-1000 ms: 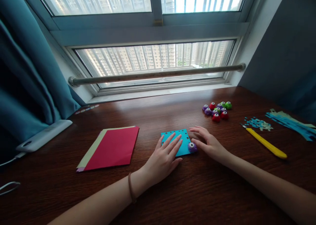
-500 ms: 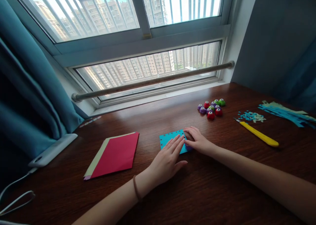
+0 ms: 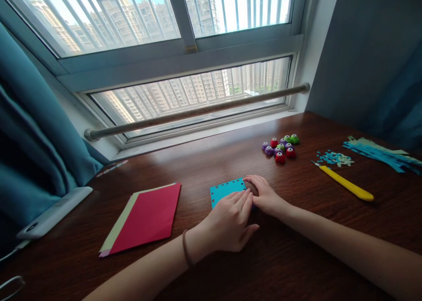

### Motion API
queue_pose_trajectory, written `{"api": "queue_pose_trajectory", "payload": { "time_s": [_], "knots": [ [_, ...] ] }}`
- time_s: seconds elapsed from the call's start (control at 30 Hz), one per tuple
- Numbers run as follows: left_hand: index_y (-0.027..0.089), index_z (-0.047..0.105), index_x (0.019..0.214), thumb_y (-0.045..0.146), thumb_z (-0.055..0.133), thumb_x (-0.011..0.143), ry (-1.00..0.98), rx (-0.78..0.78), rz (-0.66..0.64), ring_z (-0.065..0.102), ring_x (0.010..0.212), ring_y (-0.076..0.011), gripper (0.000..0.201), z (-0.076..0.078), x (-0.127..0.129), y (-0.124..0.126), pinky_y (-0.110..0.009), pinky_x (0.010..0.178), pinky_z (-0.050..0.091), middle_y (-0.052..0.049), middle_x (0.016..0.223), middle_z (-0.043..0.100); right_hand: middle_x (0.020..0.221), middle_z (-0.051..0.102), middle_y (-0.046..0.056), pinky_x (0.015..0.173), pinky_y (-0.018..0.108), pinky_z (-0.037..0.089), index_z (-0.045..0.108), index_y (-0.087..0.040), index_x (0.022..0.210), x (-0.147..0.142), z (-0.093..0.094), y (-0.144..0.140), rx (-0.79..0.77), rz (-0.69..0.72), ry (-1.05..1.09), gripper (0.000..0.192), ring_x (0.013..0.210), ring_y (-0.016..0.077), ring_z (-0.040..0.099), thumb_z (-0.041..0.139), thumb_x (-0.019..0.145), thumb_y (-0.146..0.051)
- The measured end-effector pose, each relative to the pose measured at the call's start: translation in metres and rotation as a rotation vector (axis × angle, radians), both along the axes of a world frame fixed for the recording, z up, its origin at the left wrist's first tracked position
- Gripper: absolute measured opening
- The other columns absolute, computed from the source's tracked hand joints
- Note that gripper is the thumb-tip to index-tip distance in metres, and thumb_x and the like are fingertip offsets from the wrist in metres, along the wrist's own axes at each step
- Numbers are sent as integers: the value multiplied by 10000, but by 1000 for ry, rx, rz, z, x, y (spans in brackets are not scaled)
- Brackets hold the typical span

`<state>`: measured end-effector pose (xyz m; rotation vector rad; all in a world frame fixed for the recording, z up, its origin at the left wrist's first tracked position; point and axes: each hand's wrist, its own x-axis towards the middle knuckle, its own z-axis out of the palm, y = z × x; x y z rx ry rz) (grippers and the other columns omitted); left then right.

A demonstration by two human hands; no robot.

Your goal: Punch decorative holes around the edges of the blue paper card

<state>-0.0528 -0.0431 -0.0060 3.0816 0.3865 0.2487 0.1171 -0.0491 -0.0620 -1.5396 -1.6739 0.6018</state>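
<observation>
Since a second ago our left hand (image 3: 231, 222) has slid further over the blue paper square (image 3: 226, 189), and our right hand (image 3: 263, 195) has closed in on the square's right edge, so the small purple punch that showed there is now hidden under our fingers. Our left hand lies flat and spread, palm down, pinning the near half of the square to the wooden desk (image 3: 296, 248). Our right hand is curled low over the edge of the paper; we cannot tell whether it grips the punch or only presses on it. A row of small holes runs along the far edge of the square, just beyond our fingertips.

We judge that we are in the middle of punching along the paper's border. Any next press would call for a steady downward push from the right while the left keeps the sheet from sliding.

Beyond our right hand sits a cluster of little coloured punches (image 3: 280, 147); further right lie a yellow knife (image 3: 346, 184) and blue paper scraps (image 3: 334, 157). Left of our left hand rests a red paper stack (image 3: 145, 217).
</observation>
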Motion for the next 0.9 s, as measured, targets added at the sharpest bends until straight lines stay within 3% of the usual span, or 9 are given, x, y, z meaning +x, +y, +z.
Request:
{"api": "queue_pose_trajectory", "payload": {
  "time_s": [0.3, 0.43, 0.6, 0.77, 0.9],
  "knots": [
    [-72, 403, 1217, 407, 406, 884, 12, 157, 8, 349, 1227, -384, 583, -9, 1, -4, -469, 1016, 339, -288, 1283, 406, 1191, 512, 102, 1023, 417, 300, 546, -163, 1114, 5, -8, 1, 39, 51, 16, 407, 1164, 254, 394, 496, 710, -186],
    [-57, 357, 1263, 422, 421, 894, -85, 90, 28, 272, 1281, -346, 608, -17, -2, -2, -452, 1043, 323, -272, 1324, 366, 1216, 500, 103, 1029, 439, 279, 555, -165, 1103, 5, -13, 1, 25, 46, -34, 374, 1185, 256, 369, 472, 740, -199],
    [64, 184, 1373, 322, 534, 859, -165, -82, 107, 153, 1335, -279, 674, -25, -3, 1, -470, 1082, 263, -172, 1435, 216, 1238, 494, 115, 1035, 453, 268, 537, -136, 1135, 3, -14, -3, 81, 56, -48, 360, 1191, 260, 358, 445, 812, -264],
    [108, 88, 1395, 295, 604, 816, -226, -131, 228, 104, 1340, -305, 798, -35, -3, 3, -551, 1060, 246, -189, 1449, 149, 1186, 514, 111, 1001, 431, 335, 523, -162, 1141, 3, -9, -9, 97, 34, 113, 393, 1142, 252, 423, 523, 825, -395],
    [117, 79, 1399, 329, 597, 818, -245, -125, 269, 93, 1338, -323, 807, -38, -3, 4, -568, 1046, 249, -195, 1449, 141, 1221, 468, 121, 999, 419, 349, 464, -172, 1202, 10, -5, -11, 5, 9, 257, 554, 1146, 254, 441, 645, 731, -401]
  ]
}}
